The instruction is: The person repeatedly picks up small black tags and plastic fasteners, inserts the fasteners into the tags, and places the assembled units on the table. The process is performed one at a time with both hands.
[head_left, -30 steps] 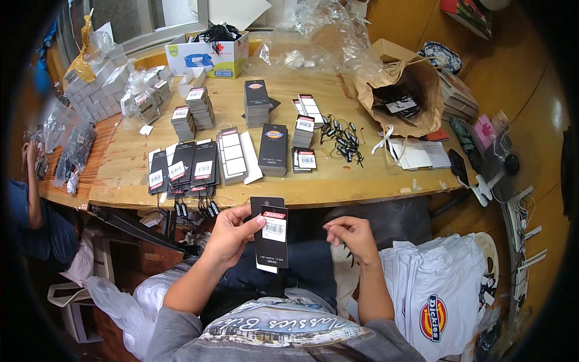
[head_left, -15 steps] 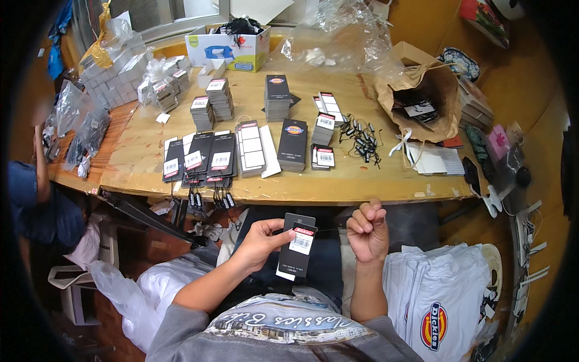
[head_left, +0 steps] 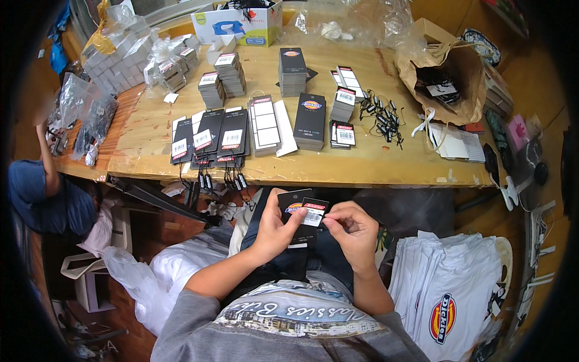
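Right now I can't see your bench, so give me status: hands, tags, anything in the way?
Left hand holds black tags. Right hand pinches tag edge. Nothing between.

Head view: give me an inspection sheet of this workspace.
Surface: wooden table, crowded.
Job's things: black tags held over the lap; white label on top.
Clutter: tag stacks, row of tags at the near edge, black loops, paper bag, cardboard box, plastic bags.
Hands: left hand grips the tags; right hand pinches the label with its fingers.
Cables: nothing seen.
Surroundings: folded white shirts at right; another person's sleeve at left.
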`<state>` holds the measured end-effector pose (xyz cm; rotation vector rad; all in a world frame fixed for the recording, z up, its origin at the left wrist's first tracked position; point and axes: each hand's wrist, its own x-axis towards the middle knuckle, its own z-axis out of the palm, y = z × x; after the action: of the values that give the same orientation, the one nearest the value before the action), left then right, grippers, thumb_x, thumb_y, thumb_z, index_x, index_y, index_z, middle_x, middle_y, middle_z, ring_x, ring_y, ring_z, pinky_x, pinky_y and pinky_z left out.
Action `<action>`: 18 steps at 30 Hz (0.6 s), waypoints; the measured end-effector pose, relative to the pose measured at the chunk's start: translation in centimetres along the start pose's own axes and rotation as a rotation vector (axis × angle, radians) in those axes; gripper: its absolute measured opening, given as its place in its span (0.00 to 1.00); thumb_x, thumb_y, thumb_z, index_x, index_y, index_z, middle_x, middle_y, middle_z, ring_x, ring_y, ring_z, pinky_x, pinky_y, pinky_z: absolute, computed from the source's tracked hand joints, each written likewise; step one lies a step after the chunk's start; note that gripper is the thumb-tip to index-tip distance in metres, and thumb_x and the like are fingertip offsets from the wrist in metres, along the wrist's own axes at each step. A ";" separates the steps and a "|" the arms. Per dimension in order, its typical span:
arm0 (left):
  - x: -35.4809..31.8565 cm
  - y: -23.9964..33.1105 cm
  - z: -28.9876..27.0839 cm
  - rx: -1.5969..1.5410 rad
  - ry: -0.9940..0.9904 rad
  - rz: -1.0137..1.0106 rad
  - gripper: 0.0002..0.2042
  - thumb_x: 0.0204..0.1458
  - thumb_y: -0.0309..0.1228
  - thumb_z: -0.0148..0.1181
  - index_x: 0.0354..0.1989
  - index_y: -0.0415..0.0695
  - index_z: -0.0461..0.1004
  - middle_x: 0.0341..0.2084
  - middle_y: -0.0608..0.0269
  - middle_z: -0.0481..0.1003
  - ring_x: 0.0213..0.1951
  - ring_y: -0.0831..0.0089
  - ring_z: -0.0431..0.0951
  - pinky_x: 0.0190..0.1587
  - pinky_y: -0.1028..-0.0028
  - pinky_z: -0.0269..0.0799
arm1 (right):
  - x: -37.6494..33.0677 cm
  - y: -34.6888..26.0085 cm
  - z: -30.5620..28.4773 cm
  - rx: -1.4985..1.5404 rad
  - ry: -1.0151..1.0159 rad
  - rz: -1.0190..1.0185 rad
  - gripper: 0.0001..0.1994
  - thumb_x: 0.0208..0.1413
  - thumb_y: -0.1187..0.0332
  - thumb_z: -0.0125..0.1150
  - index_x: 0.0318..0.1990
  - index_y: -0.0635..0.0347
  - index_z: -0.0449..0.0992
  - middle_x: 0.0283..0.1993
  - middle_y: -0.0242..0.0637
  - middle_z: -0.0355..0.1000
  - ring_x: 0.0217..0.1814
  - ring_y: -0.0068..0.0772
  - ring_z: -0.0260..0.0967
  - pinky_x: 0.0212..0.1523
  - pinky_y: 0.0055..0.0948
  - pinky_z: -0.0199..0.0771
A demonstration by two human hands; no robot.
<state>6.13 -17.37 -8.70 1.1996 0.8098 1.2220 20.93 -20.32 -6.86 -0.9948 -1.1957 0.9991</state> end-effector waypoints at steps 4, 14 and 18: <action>-0.4 0.8 0.3 0.129 0.108 0.050 0.12 0.43 0.22 0.56 0.36 0.36 0.62 0.28 0.62 0.71 0.32 0.83 0.69 0.34 0.83 0.65 | 0.3 0.3 0.8 0.029 0.055 -0.036 0.05 0.39 0.84 0.57 0.24 0.68 0.68 0.36 0.33 0.63 0.27 0.12 0.58 0.24 0.10 0.57; -0.4 1.2 0.3 0.492 0.079 0.399 0.12 0.40 0.19 0.58 0.34 0.35 0.65 0.24 0.57 0.74 0.24 0.76 0.74 0.26 0.81 0.69 | 0.3 1.1 0.9 0.129 0.050 -0.001 0.05 0.41 0.84 0.55 0.25 0.68 0.66 0.36 0.36 0.65 0.29 0.14 0.60 0.26 0.11 0.60; -0.3 1.2 0.1 0.572 -0.007 0.482 0.11 0.39 0.18 0.57 0.33 0.35 0.66 0.24 0.54 0.73 0.25 0.69 0.76 0.25 0.79 0.70 | 0.3 1.0 1.3 0.140 0.034 -0.009 0.04 0.42 0.84 0.54 0.25 0.67 0.66 0.36 0.36 0.65 0.31 0.16 0.61 0.28 0.13 0.62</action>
<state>5.90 -17.80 -7.57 1.9463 0.9303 1.4121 19.64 -19.67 -7.62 -0.8912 -1.0865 1.0403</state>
